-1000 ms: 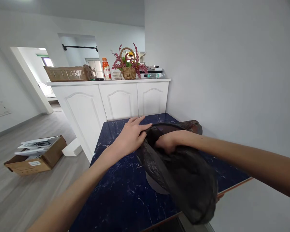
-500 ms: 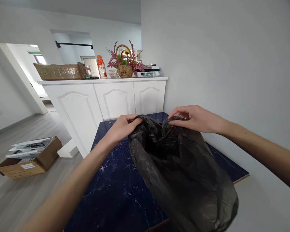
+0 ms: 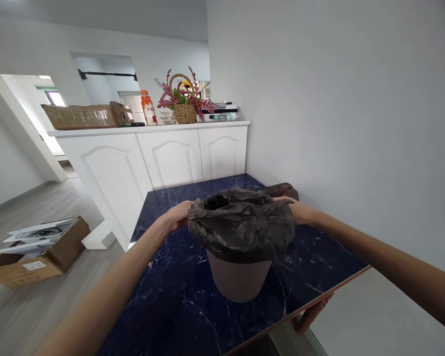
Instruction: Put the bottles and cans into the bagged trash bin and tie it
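A grey-beige trash can (image 3: 240,282) stands upright on the dark blue marbled tabletop (image 3: 178,291). A black plastic garbage bag (image 3: 244,232) hangs over its rim, its edge draped down the near side and its mouth open at the top. My left hand (image 3: 180,212) grips the bag at the left of the rim, its fingertips hidden behind the plastic. At the right, my right hand (image 3: 295,210) is closed on the bag's edge, partly covered by it. Behind that hand a dark, shiny bulge of plastic shows; I cannot tell whether it belongs to the same bag.
White cabinets (image 3: 170,158) stand beyond the table, carrying a flower basket (image 3: 185,112), an orange-capped bottle (image 3: 149,109) and a taped cardboard box (image 3: 83,116). An open carton (image 3: 40,252) lies on the floor at left. A wall (image 3: 319,99) rises at right.
The bag has gone from being held up with its mouth toward me to lying over the trash can's rim. Both hands have moved lower and farther apart, and the can now shows.
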Motion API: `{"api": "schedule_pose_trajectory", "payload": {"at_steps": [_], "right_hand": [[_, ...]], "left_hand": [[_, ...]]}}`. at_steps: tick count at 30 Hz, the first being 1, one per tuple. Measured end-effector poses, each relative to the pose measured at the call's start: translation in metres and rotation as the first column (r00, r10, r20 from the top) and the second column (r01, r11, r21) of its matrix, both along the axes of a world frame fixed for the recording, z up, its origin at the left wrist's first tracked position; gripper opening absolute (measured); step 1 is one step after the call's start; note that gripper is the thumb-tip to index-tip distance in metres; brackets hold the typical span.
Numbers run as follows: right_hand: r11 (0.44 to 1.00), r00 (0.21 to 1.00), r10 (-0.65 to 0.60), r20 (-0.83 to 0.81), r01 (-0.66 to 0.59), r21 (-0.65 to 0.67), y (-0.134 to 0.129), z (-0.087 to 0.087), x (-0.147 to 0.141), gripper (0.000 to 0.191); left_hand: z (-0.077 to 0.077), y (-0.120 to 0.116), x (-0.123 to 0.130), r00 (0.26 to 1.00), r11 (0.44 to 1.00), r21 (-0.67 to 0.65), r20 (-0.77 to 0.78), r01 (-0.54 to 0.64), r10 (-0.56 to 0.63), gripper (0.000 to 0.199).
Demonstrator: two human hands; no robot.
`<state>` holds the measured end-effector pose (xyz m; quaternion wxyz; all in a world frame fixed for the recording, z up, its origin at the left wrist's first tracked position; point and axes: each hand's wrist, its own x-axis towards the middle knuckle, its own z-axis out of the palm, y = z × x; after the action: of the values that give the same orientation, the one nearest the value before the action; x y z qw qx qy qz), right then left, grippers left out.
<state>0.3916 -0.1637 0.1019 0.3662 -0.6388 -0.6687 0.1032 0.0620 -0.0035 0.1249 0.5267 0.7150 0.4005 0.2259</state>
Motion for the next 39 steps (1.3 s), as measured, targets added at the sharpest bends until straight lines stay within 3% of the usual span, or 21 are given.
{"api": "schedule_pose_trajectory", "payload": {"at_steps": [3,5,7,11,13,15,18,21,24,29,31,34,36,39], "right_hand": [[0.998,0.998,-0.063,-0.015,0.063,0.005,-0.016,0.008,0.002,0.025],[0.993,0.992,-0.100,-0.070,0.104,0.055,-0.035,0.023,0.000,0.034],[0.991,0.988,-0.024,-0.153,0.043,0.123,-0.060,0.041,-0.008,0.040],[0.964,0.977,0.211,0.044,-0.215,0.159,-0.105,0.063,-0.033,0.042],[0.941,0.955,0.267,0.129,-0.287,0.180,-0.118,0.060,-0.046,0.045],[0.927,0.939,0.277,0.202,-0.316,0.202,-0.126,0.050,-0.057,0.039],[0.909,0.921,0.235,0.312,-0.322,0.265,-0.133,0.030,-0.069,0.026],[0.865,0.876,0.173,0.450,-0.354,0.355,-0.139,0.012,-0.078,0.021],[0.832,0.785,0.156,0.599,-0.432,0.349,-0.139,-0.003,-0.086,0.021],[0.895,0.720,0.236,0.652,-0.423,0.143,-0.122,-0.034,-0.094,0.021],[0.914,0.709,0.274,0.650,-0.403,0.054,-0.120,-0.041,-0.095,0.023],[0.914,0.706,0.280,0.651,-0.404,0.045,-0.130,-0.036,-0.098,0.035],[0.901,0.725,0.280,0.630,-0.425,0.089,-0.143,-0.022,-0.102,0.033],[0.882,0.800,0.248,0.546,-0.419,0.214,-0.157,0.004,-0.110,0.033]], "left_hand": [[0.006,-0.004,-0.014,0.999,0.994,0.101,0.007,-0.034,0.033,0.047],[0.014,-0.013,-0.024,0.995,0.951,0.300,0.077,-0.081,0.060,0.049],[0.022,-0.027,-0.033,0.994,0.838,0.543,0.106,-0.054,-0.004,0.041],[0.028,-0.065,-0.045,0.960,0.535,0.825,-0.034,0.183,-0.277,0.045],[0.024,-0.080,-0.047,0.934,0.385,0.899,-0.066,0.208,-0.351,0.047],[0.018,-0.093,-0.050,0.931,0.271,0.946,-0.072,0.178,-0.359,0.035],[0.009,-0.107,-0.056,0.952,0.171,0.982,-0.023,0.079,-0.305,0.022],[-0.002,-0.117,-0.066,0.967,0.113,0.994,0.016,0.013,-0.256,0.018],[-0.016,-0.120,-0.074,0.958,0.054,0.995,-0.070,0.088,-0.278,0.020],[-0.050,-0.111,-0.074,0.940,-0.055,0.968,-0.251,0.245,-0.230,0.015],[-0.063,-0.105,-0.074,0.924,-0.044,0.943,-0.334,0.331,-0.186,0.010],[-0.082,-0.098,-0.080,0.898,0.029,0.910,-0.401,0.413,-0.178,0.012],[-0.095,-0.096,-0.089,0.919,0.069,0.927,-0.351,0.367,-0.181,0.025],[-0.112,-0.095,-0.101,0.973,0.091,0.978,-0.174,0.189,-0.151,0.035]]}}
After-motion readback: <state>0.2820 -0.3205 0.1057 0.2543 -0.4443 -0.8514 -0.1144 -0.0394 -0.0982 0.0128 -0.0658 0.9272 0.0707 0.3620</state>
